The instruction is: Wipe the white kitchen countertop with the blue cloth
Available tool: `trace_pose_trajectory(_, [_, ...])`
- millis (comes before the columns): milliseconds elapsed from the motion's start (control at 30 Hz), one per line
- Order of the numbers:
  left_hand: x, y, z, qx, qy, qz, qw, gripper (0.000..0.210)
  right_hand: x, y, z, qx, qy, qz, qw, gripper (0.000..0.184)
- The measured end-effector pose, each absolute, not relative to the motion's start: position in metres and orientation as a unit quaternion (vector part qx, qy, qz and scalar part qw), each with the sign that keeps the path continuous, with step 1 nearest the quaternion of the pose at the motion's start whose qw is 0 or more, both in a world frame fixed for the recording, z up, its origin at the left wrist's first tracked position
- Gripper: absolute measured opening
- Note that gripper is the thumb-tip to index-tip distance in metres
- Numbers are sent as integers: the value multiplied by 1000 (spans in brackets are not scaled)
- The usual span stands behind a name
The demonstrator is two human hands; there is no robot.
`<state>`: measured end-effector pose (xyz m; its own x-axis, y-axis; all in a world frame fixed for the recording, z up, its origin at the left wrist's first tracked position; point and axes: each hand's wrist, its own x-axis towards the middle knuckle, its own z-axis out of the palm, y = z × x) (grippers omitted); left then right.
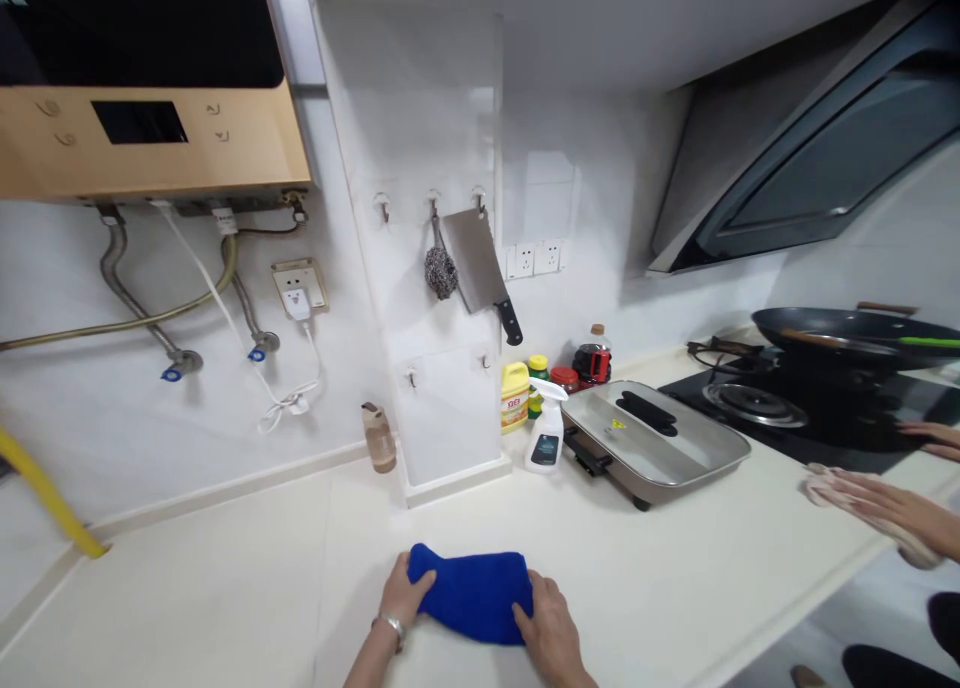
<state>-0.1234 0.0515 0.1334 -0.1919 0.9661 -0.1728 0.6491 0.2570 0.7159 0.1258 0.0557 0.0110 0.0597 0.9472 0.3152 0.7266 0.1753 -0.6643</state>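
Note:
A folded blue cloth [471, 593] lies on the white countertop [247, 588] near its front edge. My left hand [403, 598], with a metal bracelet on the wrist, grips the cloth's left end. My right hand [547, 628] presses on its right end. Both hands hold the cloth flat against the counter.
A white spray bottle [546, 438], a yellow bottle [514, 396], jars and a covered steel tray [652, 440] stand behind. A black wok [847, 330] sits on the hob at right. Another person's hand [889, 508] wipes there with a pink cloth. A cleaver [480, 268] hangs on the wall.

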Motion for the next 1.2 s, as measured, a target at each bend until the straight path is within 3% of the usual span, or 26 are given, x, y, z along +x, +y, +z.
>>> trace_pose_trajectory(200, [-109,98,203,604,666,367,240,33,129,51,-21,-603,-665,80,434,49])
trace_pose_trajectory(367, [-88,117,246,705,605,325,175,32,134,47,-10,-597,-655,77,457,44])
trace_pose_trajectory(467, [-81,103,233,762,574,252,165,41,137,41,3,-589,-664,38,459,46])
trace_pose_trajectory(700, [-74,15,134,809,542,82,213,55,132,21,-1,-529,-759,0,381,63])
trace_pose_trajectory(833, [-80,-11,111,793,558,94,226,57,133,6,22,-442,-835,60,323,73])
trace_pose_trajectory(967, [-88,-13,122,770,545,160,290,39,131,-2,40,-358,-883,132,274,82])
trace_pose_trajectory(1133, [-107,26,140,686,589,240,354,37,118,17,35,-459,-775,161,405,46])
trace_pose_trajectory(1200, [-117,52,138,654,632,253,329,40,115,26,36,-520,-697,190,456,43])
